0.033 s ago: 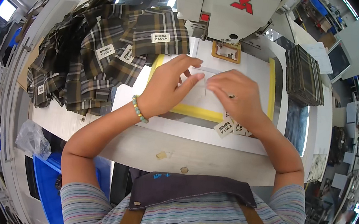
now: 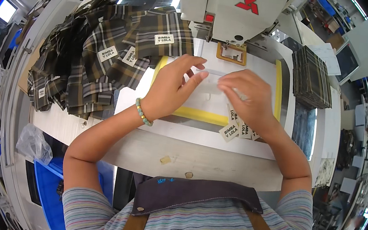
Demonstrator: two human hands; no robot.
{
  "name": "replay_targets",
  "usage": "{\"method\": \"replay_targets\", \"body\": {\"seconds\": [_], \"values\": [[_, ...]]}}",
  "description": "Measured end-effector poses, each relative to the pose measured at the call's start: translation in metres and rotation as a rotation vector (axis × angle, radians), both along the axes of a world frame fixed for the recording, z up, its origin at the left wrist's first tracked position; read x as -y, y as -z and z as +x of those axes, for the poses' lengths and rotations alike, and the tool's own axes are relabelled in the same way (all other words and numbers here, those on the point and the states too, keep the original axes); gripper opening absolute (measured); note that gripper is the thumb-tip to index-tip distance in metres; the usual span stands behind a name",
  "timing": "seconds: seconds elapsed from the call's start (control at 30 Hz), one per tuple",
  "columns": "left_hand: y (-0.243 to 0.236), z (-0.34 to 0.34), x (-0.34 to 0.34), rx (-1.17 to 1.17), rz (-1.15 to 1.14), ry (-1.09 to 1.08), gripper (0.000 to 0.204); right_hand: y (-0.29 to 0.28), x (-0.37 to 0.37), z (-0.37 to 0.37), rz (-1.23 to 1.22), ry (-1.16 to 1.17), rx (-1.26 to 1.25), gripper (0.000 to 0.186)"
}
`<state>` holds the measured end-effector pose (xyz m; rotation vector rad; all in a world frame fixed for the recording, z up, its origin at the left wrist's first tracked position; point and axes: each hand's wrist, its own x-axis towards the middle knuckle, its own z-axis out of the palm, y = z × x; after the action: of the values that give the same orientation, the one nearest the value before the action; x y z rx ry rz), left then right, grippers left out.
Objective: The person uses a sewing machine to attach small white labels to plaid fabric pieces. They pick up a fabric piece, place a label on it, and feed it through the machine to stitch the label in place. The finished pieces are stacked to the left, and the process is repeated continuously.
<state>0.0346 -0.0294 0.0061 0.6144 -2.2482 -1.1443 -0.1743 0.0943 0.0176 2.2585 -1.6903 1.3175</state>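
My left hand (image 2: 175,81) hovers over the white template, palm turned inward, thumb and fingers apart with nothing between them. Facing it, my right hand (image 2: 250,97) has thumb and fingertips pinched together. A small whitish piece (image 2: 210,85), smeared by motion, shows at those fingertips; it looks like a label, but its face cannot be read. Below my right wrist several cream printed labels (image 2: 229,131) lie fanned, partly hidden by that hand. Yellow strips (image 2: 188,114) edge the white template (image 2: 181,97) under both hands.
A sewing machine head (image 2: 236,12) stands ahead, with a brass-coloured clamp frame (image 2: 232,53) beneath it. Plaid fabric pieces with sewn labels (image 2: 107,67) heap at the left. A stack of plaid pieces (image 2: 311,77) stands right. A blue bin (image 2: 48,190) sits lower left.
My right hand has shifted slightly to the right, away from the left. The piece at its fingertips looked thin and edge-on before; now it shows as a wider pale blur. My left hand barely moved.
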Motion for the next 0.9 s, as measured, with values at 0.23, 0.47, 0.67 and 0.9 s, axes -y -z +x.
{"method": "replay_targets", "body": {"seconds": [0.23,0.47,0.67,0.9], "values": [[-0.001,-0.025,-0.002,-0.120,0.724,0.129,0.029,-0.001,-0.011,-0.015,-0.285,0.039,-0.401,0.012],[0.020,-0.018,0.000,-0.055,0.479,0.040,0.016,0.006,-0.016,-0.020,-0.043,-0.031,-0.120,0.021],[0.025,-0.012,0.004,0.042,0.423,0.013,0.022,-0.001,0.003,-0.013,0.262,0.021,0.382,0.022],[0.009,-0.008,0.003,0.157,0.264,0.004,0.035,0.009,0.007,-0.023,0.593,0.034,0.415,0.019]]}}
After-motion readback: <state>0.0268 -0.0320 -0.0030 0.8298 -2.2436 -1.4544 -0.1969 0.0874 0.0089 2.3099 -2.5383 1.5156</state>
